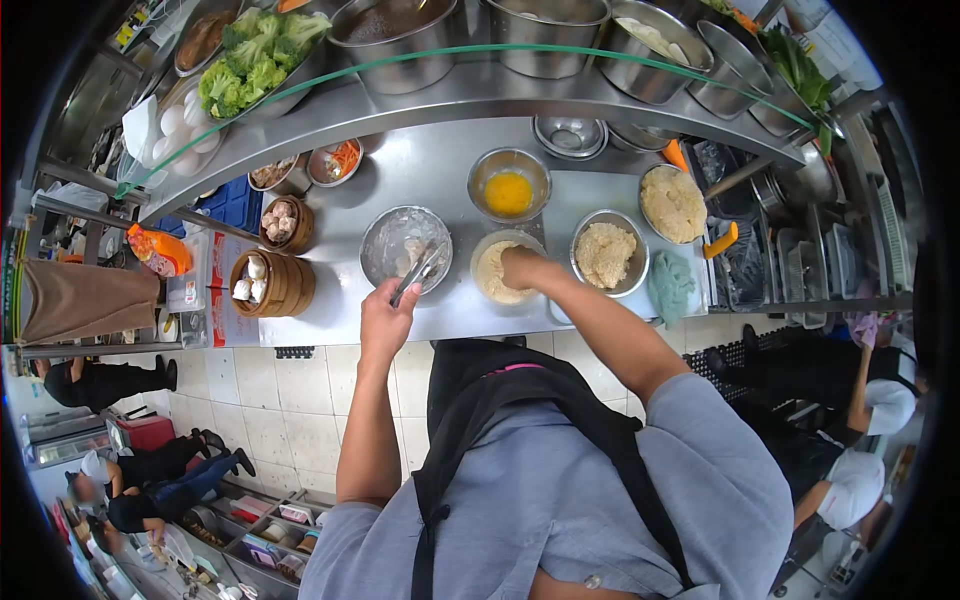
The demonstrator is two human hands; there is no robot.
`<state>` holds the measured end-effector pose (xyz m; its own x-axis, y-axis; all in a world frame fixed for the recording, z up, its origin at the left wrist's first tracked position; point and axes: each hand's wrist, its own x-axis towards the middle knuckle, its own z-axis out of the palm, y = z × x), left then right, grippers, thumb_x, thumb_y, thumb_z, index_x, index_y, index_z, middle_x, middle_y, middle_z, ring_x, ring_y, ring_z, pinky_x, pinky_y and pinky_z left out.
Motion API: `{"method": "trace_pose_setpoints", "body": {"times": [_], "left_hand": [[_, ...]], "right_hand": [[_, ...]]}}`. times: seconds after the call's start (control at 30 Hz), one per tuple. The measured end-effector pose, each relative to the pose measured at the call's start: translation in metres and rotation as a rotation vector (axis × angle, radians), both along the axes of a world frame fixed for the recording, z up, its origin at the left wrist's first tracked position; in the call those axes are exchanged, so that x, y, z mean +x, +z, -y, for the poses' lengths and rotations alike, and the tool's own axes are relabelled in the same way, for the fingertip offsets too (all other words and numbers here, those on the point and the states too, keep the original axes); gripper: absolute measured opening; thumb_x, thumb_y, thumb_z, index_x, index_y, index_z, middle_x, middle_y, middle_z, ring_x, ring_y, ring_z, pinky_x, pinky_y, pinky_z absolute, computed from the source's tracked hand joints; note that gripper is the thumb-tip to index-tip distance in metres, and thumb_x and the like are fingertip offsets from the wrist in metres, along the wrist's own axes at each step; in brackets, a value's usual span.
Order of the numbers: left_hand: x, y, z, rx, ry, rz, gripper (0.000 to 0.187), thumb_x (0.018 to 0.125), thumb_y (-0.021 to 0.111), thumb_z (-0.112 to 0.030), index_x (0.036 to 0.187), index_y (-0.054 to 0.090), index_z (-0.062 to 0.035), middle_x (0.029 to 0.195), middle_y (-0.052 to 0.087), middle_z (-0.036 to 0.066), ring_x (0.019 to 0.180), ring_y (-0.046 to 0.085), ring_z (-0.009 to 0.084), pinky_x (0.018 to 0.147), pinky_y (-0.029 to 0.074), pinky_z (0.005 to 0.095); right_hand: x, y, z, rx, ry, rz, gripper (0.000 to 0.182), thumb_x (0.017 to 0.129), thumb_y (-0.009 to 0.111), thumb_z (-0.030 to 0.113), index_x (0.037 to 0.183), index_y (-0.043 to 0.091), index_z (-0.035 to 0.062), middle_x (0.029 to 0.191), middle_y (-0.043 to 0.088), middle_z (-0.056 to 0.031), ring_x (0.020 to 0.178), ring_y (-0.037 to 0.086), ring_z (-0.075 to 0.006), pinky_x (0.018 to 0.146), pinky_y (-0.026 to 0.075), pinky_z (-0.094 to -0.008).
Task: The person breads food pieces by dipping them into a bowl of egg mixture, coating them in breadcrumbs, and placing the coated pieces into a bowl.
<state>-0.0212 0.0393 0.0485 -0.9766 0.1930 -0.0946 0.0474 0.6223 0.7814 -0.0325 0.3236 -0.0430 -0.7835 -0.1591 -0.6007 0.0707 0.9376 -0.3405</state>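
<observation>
My left hand [388,318] is closed around a pair of metal tongs [424,268]. The tongs' tips reach into a steel bowl [368,262] coated with white powder, over a pale lump [412,252]. My right hand [522,268] dips into a pale bowl of crumbs [492,272], its fingertips hidden there. Just behind stands a steel bowl [480,180] with yellow beaten egg [508,193]. Right of my right hand, another steel bowl [641,262] holds crumb-coated pieces [606,254].
Bamboo steamers [290,285] with dumplings stand at the left. A bowl of crumbs [672,205] and a green cloth [670,288] lie at the right. Overhead, a steel shelf [480,100] carries broccoli [262,55], eggs [178,130] and several pots. Other people are at both sides behind me.
</observation>
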Motion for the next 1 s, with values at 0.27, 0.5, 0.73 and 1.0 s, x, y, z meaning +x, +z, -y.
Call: {"method": "trace_pose_setpoints", "body": {"times": [0.27,0.5,0.73,1.0], "left_hand": [[0.003,0.001,0.003,-0.011,0.018,0.015,0.036,0.093,0.074,-0.034,0.104,0.072,0.0001,0.076,0.068,0.014,0.067,0.062,0.024,0.067,0.049,0.0373],[0.003,0.0,-0.002,-0.021,0.005,-0.011,0.036,0.092,0.074,-0.034,0.104,0.072,0.0,0.076,0.069,0.015,0.067,0.063,0.0252,0.067,0.05,0.0381],[0.004,0.006,-0.006,-0.018,0.019,0.021,0.038,0.093,0.074,-0.036,0.104,0.072,0.0001,0.077,0.069,0.016,0.067,0.062,0.0256,0.067,0.049,0.0382],[0.005,0.002,0.005,-0.012,0.02,0.021,0.04,0.093,0.075,-0.036,0.11,0.072,-0.0004,0.08,0.071,0.016,0.067,0.062,0.0268,0.067,0.05,0.038]], "right_hand": [[0.036,-0.017,0.019,0.108,-0.136,-0.503,0.039,0.082,0.063,0.008,0.118,0.063,-0.0072,0.114,0.067,-0.026,0.108,0.069,-0.0364,0.09,0.057,-0.0439],[0.029,0.001,0.018,0.09,-0.197,-0.299,0.035,0.083,0.063,0.009,0.116,0.062,-0.0037,0.121,0.062,-0.0241,0.114,0.066,-0.0341,0.09,0.057,-0.0461],[0.029,0.0,0.009,-0.023,-0.135,-0.376,0.041,0.079,0.067,0.008,0.119,0.062,0.0008,0.124,0.061,-0.0218,0.116,0.064,-0.0371,0.093,0.056,-0.0468],[-0.013,0.039,-0.041,-0.248,-0.116,-0.101,0.046,0.081,0.076,0.023,0.123,0.063,0.0107,0.137,0.059,-0.0216,0.118,0.062,-0.0397,0.105,0.048,-0.049]]}}
